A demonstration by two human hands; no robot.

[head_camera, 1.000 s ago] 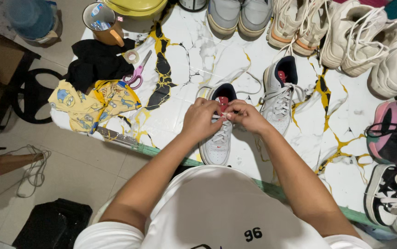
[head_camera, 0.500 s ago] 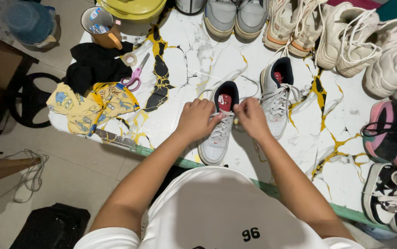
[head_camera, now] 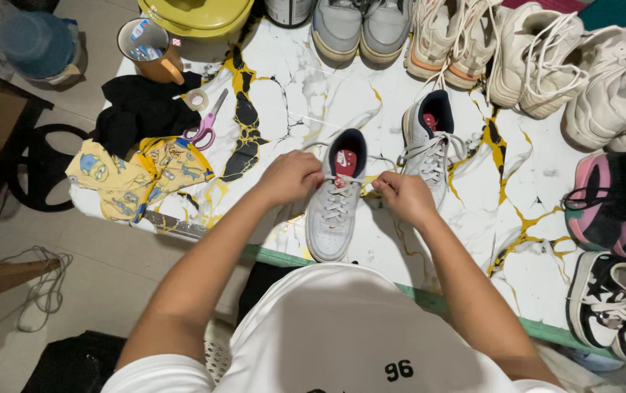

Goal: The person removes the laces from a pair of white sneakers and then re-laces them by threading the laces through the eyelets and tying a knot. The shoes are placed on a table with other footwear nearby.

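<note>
A grey-white sneaker [head_camera: 333, 218] lies toe toward me on the marbled white table [head_camera: 298, 94]. My left hand [head_camera: 289, 177] is closed on the lace end at the shoe's left side, near the tongue. My right hand [head_camera: 402, 196] grips the other lace end on the right. The two lace ends stretch taut across the top of the shoe between my hands. Its matching sneaker [head_camera: 431, 149] stands just to the right, laces loose.
Several more sneakers line the table's back and right edge, among them a grey pair [head_camera: 360, 28] and a pink-black shoe [head_camera: 607, 204]. To the left lie pink scissors [head_camera: 208, 124], a tape roll [head_camera: 196, 100], black cloth [head_camera: 142, 109], yellow printed cloth [head_camera: 134, 175] and a mug [head_camera: 151, 47].
My hands, close together over the shoe's tongue a second ago, have moved apart to either side, drawing the lace ends outward.
</note>
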